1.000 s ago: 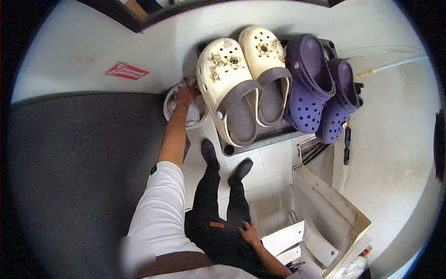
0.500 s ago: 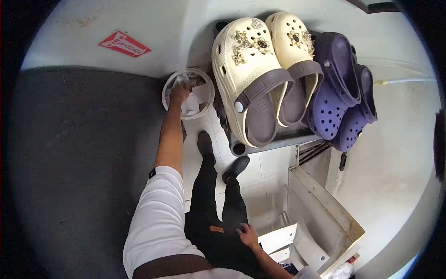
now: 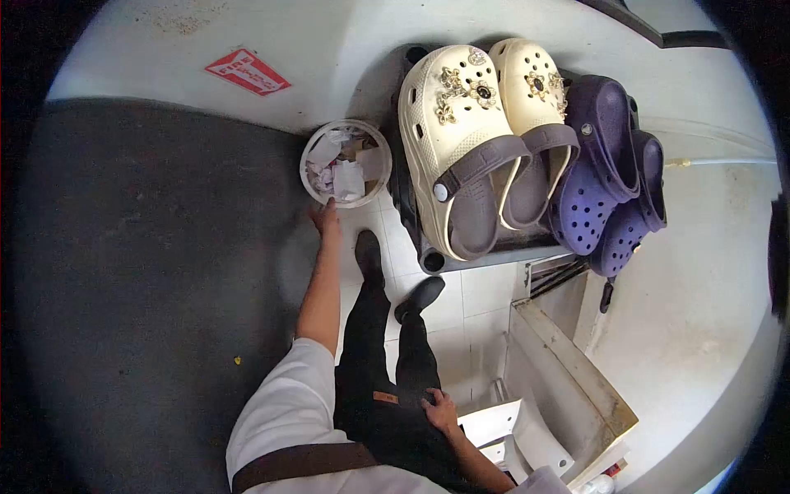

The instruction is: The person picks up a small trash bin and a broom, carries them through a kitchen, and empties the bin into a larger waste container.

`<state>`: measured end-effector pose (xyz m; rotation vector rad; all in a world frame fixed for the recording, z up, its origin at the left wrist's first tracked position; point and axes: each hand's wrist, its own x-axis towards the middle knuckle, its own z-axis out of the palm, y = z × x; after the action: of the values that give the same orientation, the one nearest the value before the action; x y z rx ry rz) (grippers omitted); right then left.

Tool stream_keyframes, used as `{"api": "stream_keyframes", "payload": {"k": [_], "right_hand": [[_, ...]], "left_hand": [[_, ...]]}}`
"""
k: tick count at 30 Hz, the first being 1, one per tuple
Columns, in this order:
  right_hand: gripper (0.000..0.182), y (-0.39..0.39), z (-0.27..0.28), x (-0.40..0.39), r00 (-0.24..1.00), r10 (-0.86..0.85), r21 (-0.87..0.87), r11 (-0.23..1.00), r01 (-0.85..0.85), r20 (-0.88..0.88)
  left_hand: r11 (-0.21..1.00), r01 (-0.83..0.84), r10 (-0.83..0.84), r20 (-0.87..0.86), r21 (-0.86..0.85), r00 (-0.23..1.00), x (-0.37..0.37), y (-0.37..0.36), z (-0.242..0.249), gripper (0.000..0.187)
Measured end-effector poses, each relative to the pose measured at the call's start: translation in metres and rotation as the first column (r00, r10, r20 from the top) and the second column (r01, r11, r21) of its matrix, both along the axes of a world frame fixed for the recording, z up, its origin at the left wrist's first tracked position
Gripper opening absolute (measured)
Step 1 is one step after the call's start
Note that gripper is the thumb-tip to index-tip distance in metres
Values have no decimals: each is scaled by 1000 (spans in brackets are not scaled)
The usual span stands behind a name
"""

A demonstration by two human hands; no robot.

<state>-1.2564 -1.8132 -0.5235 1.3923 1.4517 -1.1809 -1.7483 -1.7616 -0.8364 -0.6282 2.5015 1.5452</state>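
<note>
My left hand (image 3: 327, 217) is just outside the near rim of a round white bin (image 3: 306, 169), its fingers partly apart and nothing visible in them. Crumpled white paper scraps (image 3: 349, 179) and brownish bits lie inside the bin. On the black apron (image 3: 374, 428) over my thigh, my right hand (image 3: 442, 411) rests with loosely spread fingers and holds nothing I can see.
Cream clogs (image 3: 453, 90) with gold charms and purple clogs (image 3: 584, 210) stand on a dark rack (image 3: 485, 259) to the right. A dark grey surface (image 3: 164, 247) spans the left. A worn white box-like frame (image 3: 568, 354) sits lower right.
My left hand has come out of the bin, back toward my body, uncovering the paper scraps. My right hand stays on the apron. The view has shifted slightly.
</note>
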Motion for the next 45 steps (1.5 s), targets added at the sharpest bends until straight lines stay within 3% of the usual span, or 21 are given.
{"api": "stream_keyframes", "payload": {"k": [1,2,6,9,11,15,18,22,24,28,31,33,35,37,39,41,43,45], "right_hand": [[48,-1,-1,-4,1000,3,1,1000,-3,1],[46,-2,-3,-7,999,7,38,999,-6,-33],[46,-7,-10,-21,998,53,75,996,-51,-18],[45,-18,-14,-22,999,47,83,995,-47,-2],[44,-23,-10,-21,998,53,91,994,-54,16],[43,-30,8,-17,995,95,154,984,-94,-3],[44,-36,36,-6,995,100,151,983,-100,10],[45,-49,79,14,990,137,227,966,-123,-45],[47,-52,111,33,987,158,156,976,-152,-27],[46,-56,167,107,975,196,194,965,-174,-100],[45,-56,179,166,966,221,212,959,-190,-131],[45,-52,171,203,965,220,223,957,-185,-143],[44,-41,160,230,963,221,248,952,-178,-156],[42,-41,151,265,964,214,256,952,-169,-158],[42,-40,138,287,968,160,247,963,-109,-193],[41,-39,130,304,964,145,261,961,-85,-221],[41,-33,116,314,960,131,275,959,-60,-249],[49,-23,84,321,946,130,292,956,-40,-298]], "left_hand": [[958,-30,-52,276,284,960,-8,-7,12,66],[839,-137,-177,502,526,846,-14,-10,21,67],[879,-218,-74,573,424,816,-36,-17,-9,60],[853,-154,-204,590,499,781,-40,-31,-28,46],[859,-74,-243,531,507,812,-34,-40,-36,20],[857,-57,-248,507,513,826,0,-74,-22,19],[767,-195,-148,465,611,873,65,-119,-2,26],[782,-290,-102,572,552,814,124,-160,65,32],[800,-362,-3,607,478,794,164,-173,101,41],[753,-420,20,620,507,784,250,-181,209,49],[753,-415,50,585,510,810,314,-194,234,36],[769,-361,-14,578,528,816,342,-202,228,36],[778,-305,-116,603,549,789,370,-206,204,48],[788,-297,-100,587,540,804,412,-203,215,49],[897,-175,-75,530,407,845,437,-193,214,50],[902,-89,-168,534,422,828,453,-186,209,57],[863,110,-412,558,494,720,464,-171,202,63],[882,147,-414,585,448,698,474,-143,191,63]]}}
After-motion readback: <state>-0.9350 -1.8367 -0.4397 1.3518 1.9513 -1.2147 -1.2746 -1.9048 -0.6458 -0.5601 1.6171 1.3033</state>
